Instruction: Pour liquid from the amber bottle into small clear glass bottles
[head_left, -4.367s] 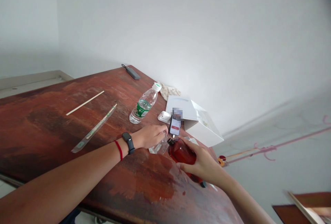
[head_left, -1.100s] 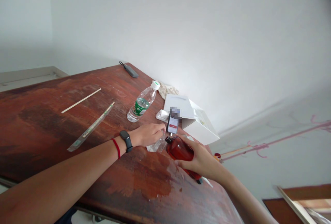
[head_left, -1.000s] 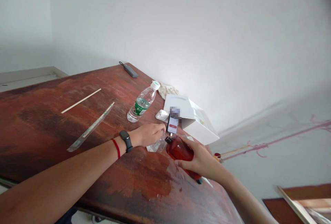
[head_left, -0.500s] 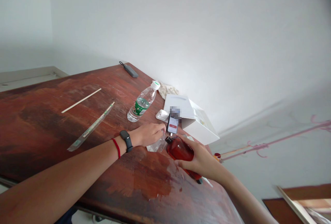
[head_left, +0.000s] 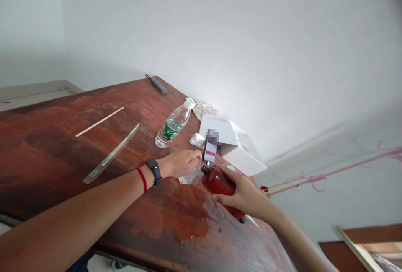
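On table (head_left: 63, 150), L hand (head_left: 180, 163): bag (head_left: 190, 177); R hand (head_left: 243, 196): bottle (head_left: 218, 182)

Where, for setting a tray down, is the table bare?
Bare table lies left of the plastic sleeve and wooden stick, and between the stick and the grey device at the far corner. Crowded: water bottle, phone, white box, and the red bottle in the right hand, left hand pinching a clear packet.

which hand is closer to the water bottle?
Left. The left hand rests just in front of the water bottle; the right hand, gripping the red bottle, is farther right.
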{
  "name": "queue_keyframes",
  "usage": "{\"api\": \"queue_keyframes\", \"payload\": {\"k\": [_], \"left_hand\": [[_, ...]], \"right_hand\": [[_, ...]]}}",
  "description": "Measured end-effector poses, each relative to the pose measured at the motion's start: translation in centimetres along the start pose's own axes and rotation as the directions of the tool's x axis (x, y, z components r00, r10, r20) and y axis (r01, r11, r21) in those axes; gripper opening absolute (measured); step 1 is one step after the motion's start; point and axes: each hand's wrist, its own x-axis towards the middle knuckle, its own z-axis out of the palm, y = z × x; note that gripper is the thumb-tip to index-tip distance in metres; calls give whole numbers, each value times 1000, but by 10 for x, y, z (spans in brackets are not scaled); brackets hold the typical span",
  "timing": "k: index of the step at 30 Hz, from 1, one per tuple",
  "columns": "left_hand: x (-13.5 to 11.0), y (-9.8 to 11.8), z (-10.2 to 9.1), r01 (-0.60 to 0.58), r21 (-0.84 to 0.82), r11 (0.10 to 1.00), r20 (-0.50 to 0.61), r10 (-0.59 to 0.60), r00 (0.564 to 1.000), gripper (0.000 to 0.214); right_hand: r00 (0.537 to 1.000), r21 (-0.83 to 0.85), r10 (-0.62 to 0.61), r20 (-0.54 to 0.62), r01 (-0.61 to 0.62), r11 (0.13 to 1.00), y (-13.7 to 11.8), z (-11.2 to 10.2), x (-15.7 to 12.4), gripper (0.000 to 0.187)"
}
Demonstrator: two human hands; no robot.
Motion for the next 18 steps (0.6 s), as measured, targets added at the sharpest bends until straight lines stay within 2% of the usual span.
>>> {"api": "queue_keyframes", "payload": {"k": [18], "left_hand": [[0,1,-1,-16,11,1000,-2,16,1000,24]], "right_hand": [[1000,6,-6,8,6,1000,0,-2,-1,82]]}}
